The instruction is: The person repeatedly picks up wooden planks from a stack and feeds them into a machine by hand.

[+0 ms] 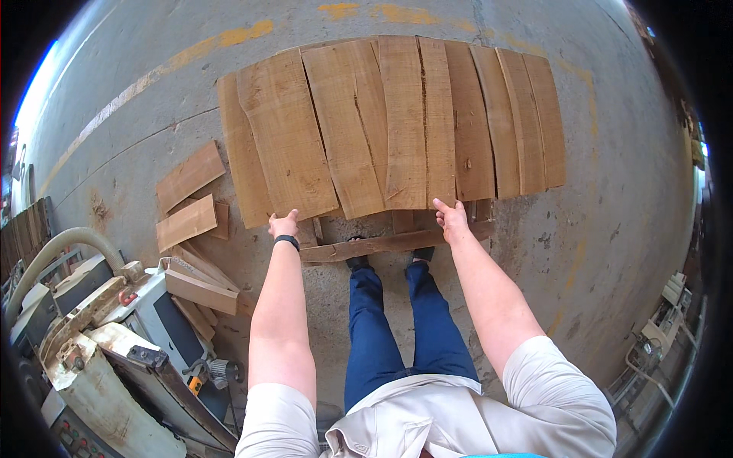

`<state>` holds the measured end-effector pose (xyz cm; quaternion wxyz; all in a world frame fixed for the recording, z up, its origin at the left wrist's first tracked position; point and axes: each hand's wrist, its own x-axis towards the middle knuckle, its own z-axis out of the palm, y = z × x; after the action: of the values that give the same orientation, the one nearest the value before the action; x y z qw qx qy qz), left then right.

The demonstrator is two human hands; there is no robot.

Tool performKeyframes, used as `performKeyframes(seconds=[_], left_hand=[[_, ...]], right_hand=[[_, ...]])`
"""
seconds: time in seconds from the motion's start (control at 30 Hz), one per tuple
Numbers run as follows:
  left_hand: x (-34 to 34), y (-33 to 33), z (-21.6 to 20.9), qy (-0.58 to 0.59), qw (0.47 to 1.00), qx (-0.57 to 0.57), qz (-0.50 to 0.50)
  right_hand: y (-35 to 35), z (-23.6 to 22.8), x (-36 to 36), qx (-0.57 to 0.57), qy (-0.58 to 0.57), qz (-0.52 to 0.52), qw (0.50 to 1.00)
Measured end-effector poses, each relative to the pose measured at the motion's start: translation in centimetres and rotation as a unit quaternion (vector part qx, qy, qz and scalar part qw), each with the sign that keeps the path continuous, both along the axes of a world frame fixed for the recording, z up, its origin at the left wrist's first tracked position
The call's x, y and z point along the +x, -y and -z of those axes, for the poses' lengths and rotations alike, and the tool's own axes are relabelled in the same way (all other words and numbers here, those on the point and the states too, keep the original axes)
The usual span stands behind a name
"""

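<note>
Planks (405,122), brown and rough-sawn, lie side by side in a wide row just ahead of the legs (374,328), some edges straight, some wavy, skinny dark gaps between. Left hand (284,224) and right hand (452,220) are both at the near ends; honestly can't tell if they're pinching or just pressing. Rough-edged beam (397,246) nearer in, shorter offcuts (191,179) piled messily off left.

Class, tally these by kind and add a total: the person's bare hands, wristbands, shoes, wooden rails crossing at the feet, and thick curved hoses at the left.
Bare hands (left hand, right hand): 2
Wristband: 1
Shoes (left, right): 2
Wooden rail: 1
Curved hose: 1
Total: 7
</note>
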<state>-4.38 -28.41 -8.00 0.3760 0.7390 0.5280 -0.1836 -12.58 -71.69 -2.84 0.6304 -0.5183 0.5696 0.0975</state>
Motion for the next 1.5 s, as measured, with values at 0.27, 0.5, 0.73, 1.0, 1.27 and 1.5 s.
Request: performKeyframes(seconds=[0.27, 0.5, 0.73, 1.0, 1.27, 1.5], left_hand=[[-1.3, -1.3, -4.4, 0.086, 0.977, -0.183, -0.067], [-2.3, 0.4, -9.6, 0.180, 0.950, -0.232, 0.105], [-5.8, -1.6, -14.0, 0.234, 0.951, -0.158, 0.123], [-13.4, -7.7, -19.9, 0.253, 0.935, -0.115, 0.221], [-18.3, -5.1, -28.7, 0.232, 0.871, -0.432, -0.029], [-26.1, -2.7, -33.1, 0.261, 0.825, -0.488, -0.109]], right_hand=[[-1.1, -1.3, -0.5, 0.010, 0.083, 0.024, 0.996], [3.0, -6.6, -0.8, -0.345, 0.155, -0.137, 0.916], [1.9, -16.6, -3.0, -0.516, 0.145, -0.284, 0.795], [3.4, -20.0, -16.4, -0.432, 0.070, -0.291, 0.851], [2.7, -25.5, -23.9, 0.078, 0.135, 0.004, 0.988], [3.0, -25.8, -23.4, 0.100, 0.236, 0.060, 0.965]])
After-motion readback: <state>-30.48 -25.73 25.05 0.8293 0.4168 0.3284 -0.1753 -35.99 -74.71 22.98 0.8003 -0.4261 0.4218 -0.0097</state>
